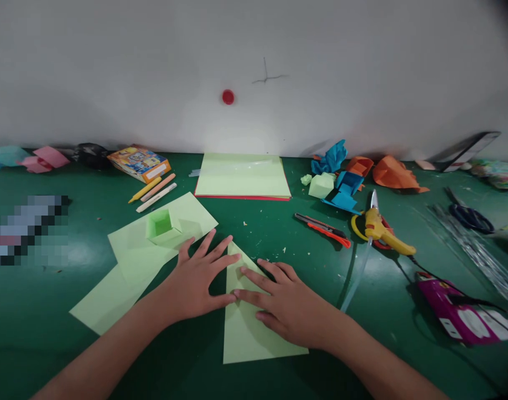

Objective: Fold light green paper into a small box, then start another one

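A light green sheet of paper (254,339) lies on the green table in front of me, its upper right side running in a slanted edge. My right hand (291,303) rests on it with fingers spread. My left hand (199,278) reaches in from the other side, fingers splayed, its thumb and index finger touching the sheet's left edge. Left of that hand, more pale green paper (116,283) lies overlapping. On it stands a small open folded paper box (162,226), just beyond my left fingertips.
A stack of green paper (243,178) lies by the wall. To the right are an orange utility knife (324,229), a yellow glue gun (382,230), a purple box (457,311) and clear glue sticks (478,255). Markers (156,189) and a colourful carton (139,163) lie at the back left.
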Demonstrator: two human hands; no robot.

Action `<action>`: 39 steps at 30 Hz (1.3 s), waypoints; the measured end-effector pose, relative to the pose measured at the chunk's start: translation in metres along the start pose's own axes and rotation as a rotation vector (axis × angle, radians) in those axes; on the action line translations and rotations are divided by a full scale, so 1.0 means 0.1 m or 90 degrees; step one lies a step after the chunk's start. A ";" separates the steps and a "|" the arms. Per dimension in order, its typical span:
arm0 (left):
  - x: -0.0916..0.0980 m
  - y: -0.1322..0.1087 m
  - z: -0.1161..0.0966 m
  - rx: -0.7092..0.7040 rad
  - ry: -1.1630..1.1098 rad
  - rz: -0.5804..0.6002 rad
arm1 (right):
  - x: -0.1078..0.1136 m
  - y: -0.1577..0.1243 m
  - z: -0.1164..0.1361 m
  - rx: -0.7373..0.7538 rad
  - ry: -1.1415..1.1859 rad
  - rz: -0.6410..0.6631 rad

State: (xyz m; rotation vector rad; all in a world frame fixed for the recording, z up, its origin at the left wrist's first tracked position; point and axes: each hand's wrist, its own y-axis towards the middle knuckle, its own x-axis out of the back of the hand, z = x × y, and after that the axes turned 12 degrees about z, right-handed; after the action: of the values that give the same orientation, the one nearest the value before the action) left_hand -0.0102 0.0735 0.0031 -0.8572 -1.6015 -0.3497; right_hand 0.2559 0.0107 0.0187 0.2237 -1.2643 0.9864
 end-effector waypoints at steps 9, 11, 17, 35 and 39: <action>-0.03 0.01 0.04 0.000 -0.008 0.011 | 0.17 -0.06 -0.01 -0.011 0.045 0.047; -0.03 0.00 0.04 0.001 -0.008 0.012 | 0.21 -0.06 -0.02 -0.008 0.050 0.052; -0.04 0.00 0.04 0.002 -0.007 0.005 | 0.38 0.07 -0.15 0.034 0.044 0.100; -0.04 0.01 0.02 0.001 0.004 0.021 | 0.41 0.28 -0.35 0.032 -0.028 0.049; -0.04 0.02 0.02 0.000 0.007 0.021 | 0.39 0.25 -0.32 0.015 -0.045 0.044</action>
State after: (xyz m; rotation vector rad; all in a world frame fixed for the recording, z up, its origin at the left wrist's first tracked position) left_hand -0.0105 0.0744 -0.0019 -0.8785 -1.5765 -0.3301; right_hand 0.2587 0.0654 0.0326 0.2355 -1.3323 1.0612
